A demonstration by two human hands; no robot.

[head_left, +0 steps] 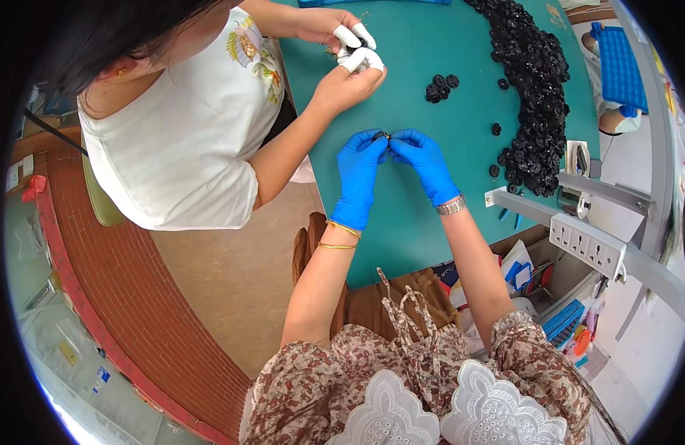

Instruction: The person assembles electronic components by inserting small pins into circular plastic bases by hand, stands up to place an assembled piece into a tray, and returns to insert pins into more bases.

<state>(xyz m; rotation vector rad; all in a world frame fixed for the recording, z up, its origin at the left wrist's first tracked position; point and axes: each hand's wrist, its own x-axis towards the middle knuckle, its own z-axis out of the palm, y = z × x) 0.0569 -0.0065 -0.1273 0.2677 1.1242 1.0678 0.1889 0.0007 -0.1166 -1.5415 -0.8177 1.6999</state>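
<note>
Fingers (367,143) of left hand (357,163) and right hand (425,163) pinch a dark piece (388,136) over the desk (409,222), nearest its left edge.

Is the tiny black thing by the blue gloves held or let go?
Held: the left hand and right hand pinch the small black piece between their gloved fingertips.

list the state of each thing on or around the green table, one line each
left grip in blue glove, shut on small dark piece
right grip in blue glove, shut on the same piece
small dark piece, pinched between both grips, mostly hidden
long heap of black flower-like discs, piled up
small black disc cluster, lying unheld
co-worker's white-covered fingers, bent around something dark
white rectangular power strip, mounted on grey bar
</note>
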